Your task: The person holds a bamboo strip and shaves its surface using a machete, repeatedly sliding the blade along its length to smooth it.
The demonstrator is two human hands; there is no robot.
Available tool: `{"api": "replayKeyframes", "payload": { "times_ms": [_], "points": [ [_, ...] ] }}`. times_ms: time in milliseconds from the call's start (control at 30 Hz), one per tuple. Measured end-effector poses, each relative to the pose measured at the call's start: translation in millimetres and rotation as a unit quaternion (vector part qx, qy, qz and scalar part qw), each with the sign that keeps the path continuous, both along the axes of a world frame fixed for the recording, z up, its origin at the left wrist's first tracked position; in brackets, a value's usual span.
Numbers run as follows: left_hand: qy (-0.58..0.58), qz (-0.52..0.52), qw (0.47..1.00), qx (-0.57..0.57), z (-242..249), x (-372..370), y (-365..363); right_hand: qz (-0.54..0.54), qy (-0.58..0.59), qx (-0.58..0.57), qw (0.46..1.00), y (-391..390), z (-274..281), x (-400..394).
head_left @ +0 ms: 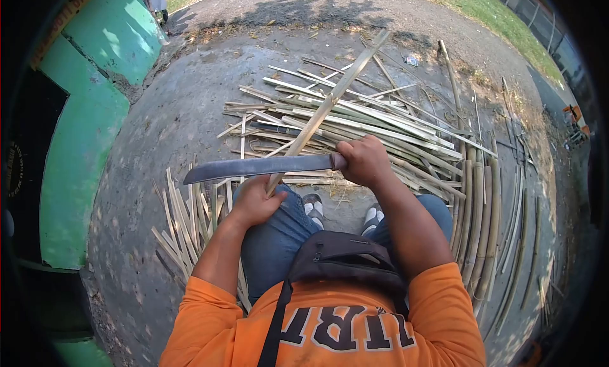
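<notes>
My left hand [257, 201] is closed round the near end of a long bamboo strip [330, 102], close above my left knee. The strip slants away from me to the upper right, over a pile of split bamboo [374, 123]. In my right hand [366, 160] is the handle of a machete [254, 168]. Its broad, dark blade points left and crosses over the strip just beyond my left hand. The machete's tip is out past the left hand, over the ground.
More split strips [184, 218] lie by my left leg. Whole bamboo poles [479, 208] lie side by side on the right. A green wall [89, 157] stands at the left. My feet [314, 207] rest between the knees, and a black bag [346, 259] sits at my waist.
</notes>
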State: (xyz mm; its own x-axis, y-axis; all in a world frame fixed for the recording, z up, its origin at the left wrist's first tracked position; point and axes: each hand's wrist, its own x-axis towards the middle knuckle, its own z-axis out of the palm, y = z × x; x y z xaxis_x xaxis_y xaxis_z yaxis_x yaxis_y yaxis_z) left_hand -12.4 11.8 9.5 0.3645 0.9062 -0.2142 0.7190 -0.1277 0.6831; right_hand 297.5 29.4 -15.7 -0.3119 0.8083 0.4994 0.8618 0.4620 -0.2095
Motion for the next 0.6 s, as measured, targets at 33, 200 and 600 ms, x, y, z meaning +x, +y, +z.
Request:
{"api": "replayKeyframes", "payload": {
  "times_ms": [33, 200, 600],
  "points": [
    [-0.025, 0.000, 0.999, 0.026, -2.1, -0.5, -0.7, -0.029, 0.019, -0.010, 0.999, 4.4, -2.6, 10.6],
    [-0.051, 0.000, 0.997, 0.061, -4.7, 2.9, 0.5, -0.195, 0.136, -0.096, 0.967, 13.8, -5.6, 45.4],
    [-0.067, -0.015, 0.992, 0.104, -11.3, 2.2, -0.5, -0.002, -0.009, -0.025, 1.000, -2.9, 0.2, -1.1]
  ]
}}
